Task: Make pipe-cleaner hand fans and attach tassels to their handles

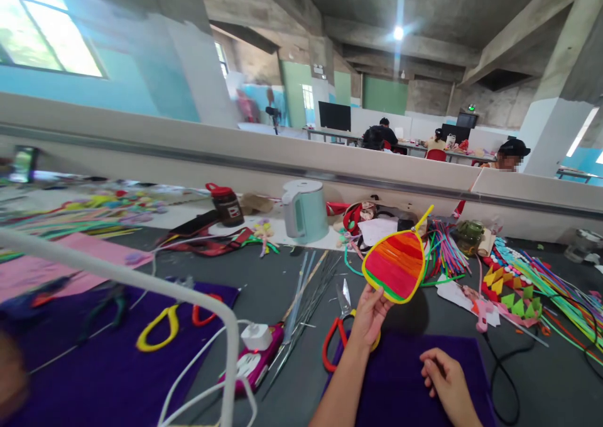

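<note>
Left hand gripping yellow-rimmed, red-and-orange striped pipe-cleaner fan, raised above red-handled scissors. Right hand loosely curled, empty, resting on purple felt sheet beside the scissors, on grey desk.

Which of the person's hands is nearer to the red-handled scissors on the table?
Left. The left hand, holding up the striped leaf-shaped craft, is just right of the red-handled scissors and overlaps them. The right hand rests on the purple felt, farther right.

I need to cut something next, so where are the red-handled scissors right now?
In the head view the red-handled scissors lie on the grey table just left of the left hand, which holds up the striped fan.
</note>
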Tool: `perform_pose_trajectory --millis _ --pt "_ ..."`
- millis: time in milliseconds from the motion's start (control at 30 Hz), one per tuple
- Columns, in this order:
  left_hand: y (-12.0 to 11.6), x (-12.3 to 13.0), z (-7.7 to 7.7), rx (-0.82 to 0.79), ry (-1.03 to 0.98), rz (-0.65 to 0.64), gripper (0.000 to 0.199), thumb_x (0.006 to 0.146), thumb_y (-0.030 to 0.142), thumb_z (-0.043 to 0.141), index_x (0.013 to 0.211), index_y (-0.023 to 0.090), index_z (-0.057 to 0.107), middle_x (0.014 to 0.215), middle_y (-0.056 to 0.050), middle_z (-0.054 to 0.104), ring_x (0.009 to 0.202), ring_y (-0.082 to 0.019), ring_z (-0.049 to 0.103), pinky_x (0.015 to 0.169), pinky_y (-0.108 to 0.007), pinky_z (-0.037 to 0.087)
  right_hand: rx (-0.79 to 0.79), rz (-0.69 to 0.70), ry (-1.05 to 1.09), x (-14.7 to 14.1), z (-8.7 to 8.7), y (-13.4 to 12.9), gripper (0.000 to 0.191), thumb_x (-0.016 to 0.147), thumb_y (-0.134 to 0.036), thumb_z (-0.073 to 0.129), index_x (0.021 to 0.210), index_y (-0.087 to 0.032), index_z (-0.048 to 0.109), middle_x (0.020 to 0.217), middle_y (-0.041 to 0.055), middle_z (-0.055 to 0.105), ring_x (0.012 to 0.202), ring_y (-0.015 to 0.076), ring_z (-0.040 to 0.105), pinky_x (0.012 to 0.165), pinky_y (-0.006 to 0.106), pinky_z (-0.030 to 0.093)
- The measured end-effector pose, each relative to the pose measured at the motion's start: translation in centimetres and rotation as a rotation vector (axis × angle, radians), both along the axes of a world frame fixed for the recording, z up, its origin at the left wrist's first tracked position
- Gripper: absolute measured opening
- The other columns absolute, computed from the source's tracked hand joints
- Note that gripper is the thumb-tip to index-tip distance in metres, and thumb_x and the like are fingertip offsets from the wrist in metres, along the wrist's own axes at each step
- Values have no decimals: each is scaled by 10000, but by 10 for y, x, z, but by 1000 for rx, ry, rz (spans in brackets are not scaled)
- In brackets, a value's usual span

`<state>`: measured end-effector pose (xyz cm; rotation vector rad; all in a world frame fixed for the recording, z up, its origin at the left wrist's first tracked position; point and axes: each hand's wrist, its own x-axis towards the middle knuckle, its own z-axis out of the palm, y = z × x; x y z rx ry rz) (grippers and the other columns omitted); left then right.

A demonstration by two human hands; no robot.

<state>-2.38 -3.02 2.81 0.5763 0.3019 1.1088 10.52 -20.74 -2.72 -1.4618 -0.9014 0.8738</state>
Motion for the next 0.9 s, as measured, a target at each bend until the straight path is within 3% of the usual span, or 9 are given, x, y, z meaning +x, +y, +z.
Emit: perform_pose_trajectory --millis 267,433,633,733,900 --pt "-3 -40 16 57 -67 217 511 702 110 779 1166 240 611 1024 -24 750 898 -182 715 849 -320 587 -50 1 -47 4 -6 -3 501 686 -679 658 854 -216 744 677 56 666 547 192 608 418 261 469" --pt "8 -73 25 63 -138 523 447 671 102 785 1080 241 667 1042 -20 749 961 -195 701 897 -353 574 -99 15 -38 11 -13 -4 602 651 -717 653 888 -172 743 698 66 681 561 185 616 439 245 485" --pt "40 -112 35 -42 -181 857 350 689 -3 682 928 253 692 956 29 749 950 -157 695 959 -424 541 -98 47 -46 17 -22 -6 590 684 -683 658 929 -152 735 720 69 686 587 182 626 462 235 495" --pt "54 -117 38 -126 -160 931 337 698 -43 628 881 234 682 864 42 738 867 -127 695 958 -447 537 -59 11 -67 13 -22 -7 564 697 -670 657 909 -154 736 700 62 681 561 169 616 442 222 481" --pt "73 -116 44 -178 -132 935 362 666 -88 603 873 203 658 792 37 705 782 -133 680 916 -529 544 16 -118 -99 0 -16 -8 545 700 -678 647 854 -163 736 646 45 665 503 148 591 396 198 447"
